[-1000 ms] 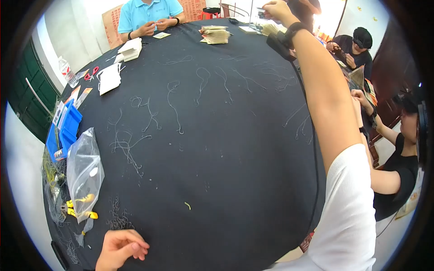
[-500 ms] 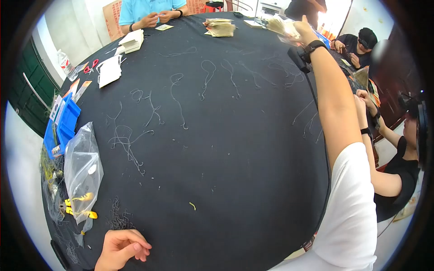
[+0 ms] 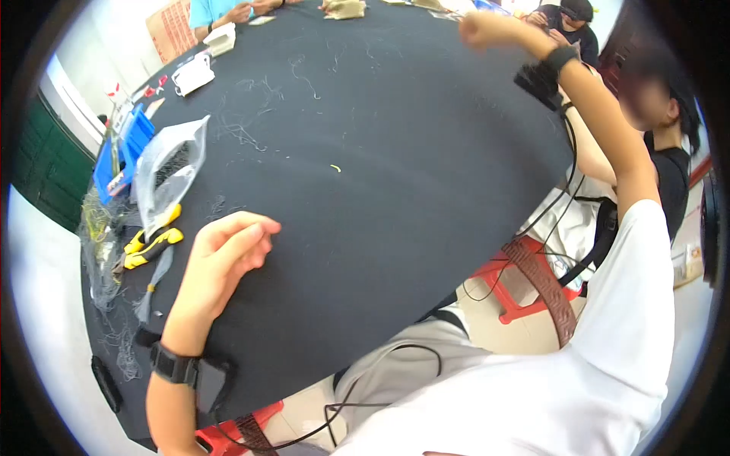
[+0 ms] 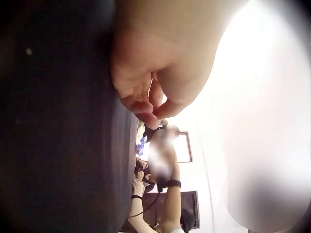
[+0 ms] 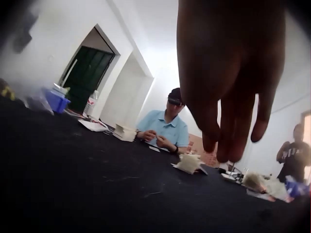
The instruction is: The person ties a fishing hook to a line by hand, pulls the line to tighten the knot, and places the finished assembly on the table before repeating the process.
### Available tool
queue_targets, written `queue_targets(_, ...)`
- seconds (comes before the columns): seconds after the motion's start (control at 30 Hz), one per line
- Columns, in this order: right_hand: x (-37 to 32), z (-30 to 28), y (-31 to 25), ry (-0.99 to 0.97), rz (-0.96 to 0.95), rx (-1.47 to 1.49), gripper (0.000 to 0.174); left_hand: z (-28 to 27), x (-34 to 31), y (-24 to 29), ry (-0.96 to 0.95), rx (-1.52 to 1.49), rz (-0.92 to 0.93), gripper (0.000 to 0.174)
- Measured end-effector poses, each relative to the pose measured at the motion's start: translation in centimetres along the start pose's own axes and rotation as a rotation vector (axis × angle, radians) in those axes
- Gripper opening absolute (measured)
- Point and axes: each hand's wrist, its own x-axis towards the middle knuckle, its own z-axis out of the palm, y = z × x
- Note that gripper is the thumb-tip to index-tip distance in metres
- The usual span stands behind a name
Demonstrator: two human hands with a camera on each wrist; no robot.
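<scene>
My left hand [image 3: 232,254] is over the near left of the black table [image 3: 357,251], its fingers loosely bent with nothing visible in them. In the left wrist view, the thumb of that hand [image 4: 155,68] lies close to the fingertips. Just beyond it is a small dark tangled pile [image 3: 217,205]. Far out at the right, my outstretched right hand [image 3: 490,30] is blurred. The right wrist view shows the right hand's [image 5: 233,82] fingers hanging nearly straight and holding nothing, above the far tabletop with its stacked cream packets [image 5: 189,163].
Left of my left hand lie yellow-and-black pliers [image 3: 156,247], a clear plastic bag [image 3: 171,171] with dark contents, and a blue bin [image 3: 129,152]. Hooks on thin lines [image 3: 242,135] are spread farther out. People sit across and at the right; a cable [image 3: 576,152] hangs along the right edge.
My right hand has left the cream packets at the far right. The head view has tilted down and shifted, so the left forearm and the near table edge now show.
</scene>
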Motion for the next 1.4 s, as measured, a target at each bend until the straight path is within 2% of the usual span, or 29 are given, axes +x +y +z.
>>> queue_targets(0.07,-5.0,0.9,-4.2,-0.078,-0.134,-0.479,0.011,-0.5,0.0,-0.6,-0.03,-0.096,0.04,0.021)
queue_targets(0.13,-8.0,3.4,-3.3,0.003,-0.065,-0.373,0.012,-0.7,0.0,-0.9,-0.037,-0.146,0.072,0.02)
queue_targets(0.2,-9.2,4.2,-3.2,-0.154,-0.047,-0.251,0.022,-0.6,0.1,-0.8,-0.044,-0.145,0.049,0.018)
queue_targets(0.27,-9.7,6.1,-2.3,-0.008,-0.047,-0.185,0.023,-0.5,-0.1,-0.6,-0.062,-0.189,0.049,0.017)
queue_targets(0.47,-8.4,7.5,-2.6,-0.062,0.136,-0.354,0.02,-0.7,0.0,-0.7,-0.061,-0.161,0.028,0.018)
queue_targets(0.5,-8.6,7.3,-3.2,-0.026,0.119,-0.321,0.018,-0.7,-0.1,-0.6,-0.072,-0.156,0.032,0.019)
queue_targets(0.57,-8.8,8.4,-1.9,0.041,-0.045,-0.289,0.008,-0.7,0.1,-0.4,-0.07,-0.132,0.019,0.019)
queue_targets(0.6,-8.8,8.0,-1.3,0.091,-0.125,-0.288,0.01,-0.7,0.0,-0.5,-0.059,-0.117,0.008,0.019)
queue_targets(0.67,-9.3,7.9,-1.7,0.094,-0.023,-0.206,0.006,-0.8,0.0,-0.5,-0.052,-0.11,0.001,0.018)
queue_targets(0.73,-9.5,7.9,-1.7,0.094,0.016,-0.168,0.011,-0.9,0.1,-0.6,-0.055,-0.13,0.007,0.018)
queue_targets(0.9,-9.7,7.0,-3.8,0.045,0.056,-0.218,0.011,-0.8,-0.1,-0.4,-0.067,-0.15,0.02,0.019)
queue_targets(0.97,-9.7,6.6,-5.7,0.102,0.019,-0.215,0.01,-0.8,-0.1,-0.4,-0.073,-0.166,0.009,0.019)
queue_targets(1.07,-9.6,6.1,-9.8,0.139,-0.129,-0.173,0.007,-0.9,-0.1,-0.4,-0.083,-0.17,0.008,0.019)
queue_targets(1.13,-9.4,5.8,-13.6,0.078,-0.262,-0.012,0.011,-0.9,-0.1,-0.5,-0.089,-0.184,0.005,0.02)
queue_targets(1.23,-8.7,6.2,-19.6,-0.049,-0.561,0.317,0.012,-0.9,0.0,-0.4,-0.086,-0.193,0.005,0.021)
queue_targets(1.33,-9.0,6.1,-26.0,-0.291,-0.68,0.592,0.009,-0.7,-0.1,-0.2,-0.078,-0.185,0.019,0.023)
queue_targets(1.4,-8.9,6.2,-29.4,-0.328,-0.798,0.667,0.01,-0.4,-0.2,0.1,-0.066,-0.212,0.043,0.025)
